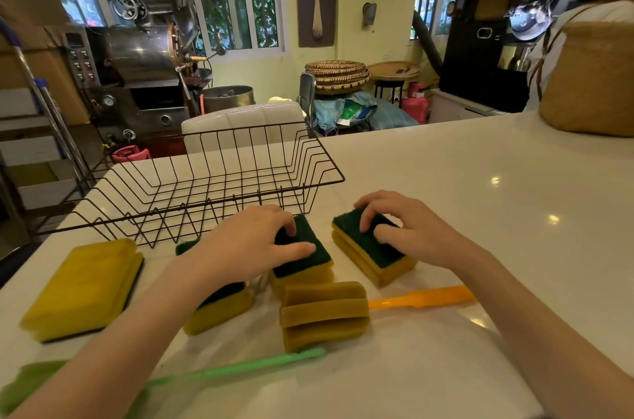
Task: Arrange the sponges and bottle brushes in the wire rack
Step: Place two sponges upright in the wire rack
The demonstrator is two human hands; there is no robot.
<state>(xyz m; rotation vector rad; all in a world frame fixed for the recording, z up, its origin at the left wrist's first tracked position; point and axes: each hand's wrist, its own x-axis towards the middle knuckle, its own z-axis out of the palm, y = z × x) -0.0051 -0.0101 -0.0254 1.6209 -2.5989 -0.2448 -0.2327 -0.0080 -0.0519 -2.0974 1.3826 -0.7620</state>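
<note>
A black wire rack (192, 185) stands on the white counter, with nothing in it. My left hand (254, 240) grips a yellow sponge with a green scrub top (305, 260) just in front of the rack. My right hand (401, 226) grips another such sponge (374, 257) to its right. A third sponge (219, 309) lies partly under my left forearm. A fourth (85, 288) lies yellow side up at the left. A bottle brush with a yellow foam head (322, 314) and orange handle (425, 298) lies nearer me. A green bottle brush (240, 369) lies along the front.
The white counter (480, 212) extends right and back. A woven basket (590, 79) stands at its far right corner, with a person behind it. A white chair back (240, 123) rises behind the rack. Machines and stacked trays fill the room beyond.
</note>
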